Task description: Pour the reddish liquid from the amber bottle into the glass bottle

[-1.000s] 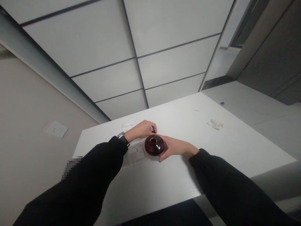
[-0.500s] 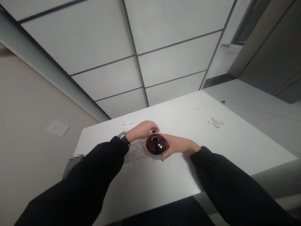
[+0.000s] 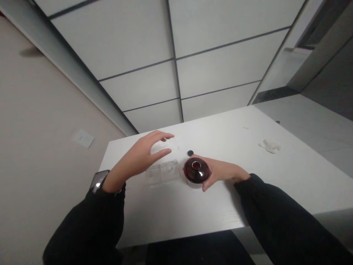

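Observation:
A dark reddish-brown round bottle [image 3: 197,173] with an uncapped neck stands upright on the white table [image 3: 171,217]. My right hand [image 3: 216,171] is wrapped round its right side, the thumb in front. Just behind the bottle lies a small black cap [image 3: 190,152], near my right fingers but not held. My left hand [image 3: 146,152] hovers to the left, thumb and fingers spread, with nothing between them. Under and in front of it sits a clear plastic tray [image 3: 165,173] with moulded hollows, next to the bottle. Other clear pieces behind the left fingers are too faint to name.
A crumpled whitish item [image 3: 270,146] lies on the right part of the table, with a thin small strip [image 3: 246,128] farther back. White cabinet panels [image 3: 217,73] rise behind the table. A socket plate [image 3: 84,138] is on the left wall.
My left hand has let go of the small black cap behind the bottle and drawn away to the left, fingers opening. My right hand keeps its hold. The camera view has shifted slightly.

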Action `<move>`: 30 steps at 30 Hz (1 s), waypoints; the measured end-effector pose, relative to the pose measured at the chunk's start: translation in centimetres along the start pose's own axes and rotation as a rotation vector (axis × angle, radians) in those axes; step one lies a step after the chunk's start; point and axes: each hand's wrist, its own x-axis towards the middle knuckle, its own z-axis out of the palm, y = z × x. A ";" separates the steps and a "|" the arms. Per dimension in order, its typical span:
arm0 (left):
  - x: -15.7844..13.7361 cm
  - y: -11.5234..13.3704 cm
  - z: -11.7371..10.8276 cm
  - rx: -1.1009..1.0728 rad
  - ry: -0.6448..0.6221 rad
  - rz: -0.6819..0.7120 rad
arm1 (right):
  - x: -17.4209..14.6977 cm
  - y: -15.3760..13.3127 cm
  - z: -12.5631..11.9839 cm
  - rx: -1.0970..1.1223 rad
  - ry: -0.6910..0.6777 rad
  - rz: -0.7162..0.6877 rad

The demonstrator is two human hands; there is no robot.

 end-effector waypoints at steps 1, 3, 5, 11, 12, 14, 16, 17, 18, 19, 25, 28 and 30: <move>-2.3 -0.4 0.2 -0.036 0.098 -0.060 | -0.1 -0.2 0.1 -0.003 -0.024 -0.001; -6.6 -1.9 1.9 -0.151 0.220 -0.193 | -0.2 -0.5 0.5 0.007 -0.072 0.006; -10.0 -3.9 5.0 -0.274 0.281 -0.311 | -0.3 -0.8 0.9 0.018 -0.099 0.032; -12.6 -7.3 11.4 -0.485 0.269 -0.414 | -0.4 -1.3 1.8 -0.037 -0.145 0.093; -12.4 -7.3 11.5 -0.485 0.261 -0.429 | -0.3 -1.3 1.9 -0.041 -0.156 0.097; -12.1 -7.3 11.0 -0.475 0.253 -0.469 | -0.3 -1.2 2.0 -0.044 -0.170 0.104; -12.4 -7.0 10.4 -0.468 0.256 -0.499 | -0.2 -1.2 2.1 -0.047 -0.180 0.102; -12.7 -6.8 10.0 -0.464 0.259 -0.508 | -0.2 -1.2 2.2 -0.045 -0.185 0.098; -13.2 -6.5 9.8 -0.454 0.265 -0.518 | -0.1 -1.2 2.2 -0.042 -0.189 0.094; -13.7 -6.1 9.6 -0.442 0.270 -0.526 | -0.1 -1.3 2.4 -0.036 -0.193 0.089; -16.9 -2.8 8.8 -0.338 0.334 -0.487 | 0.2 -1.8 3.1 0.039 -0.247 0.050; -17.2 -0.9 8.0 -0.275 0.336 -0.396 | 0.3 -1.5 3.4 0.053 -0.248 0.008; -16.8 0.5 7.2 -0.215 0.328 -0.333 | 0.3 -1.2 3.6 0.066 -0.248 -0.022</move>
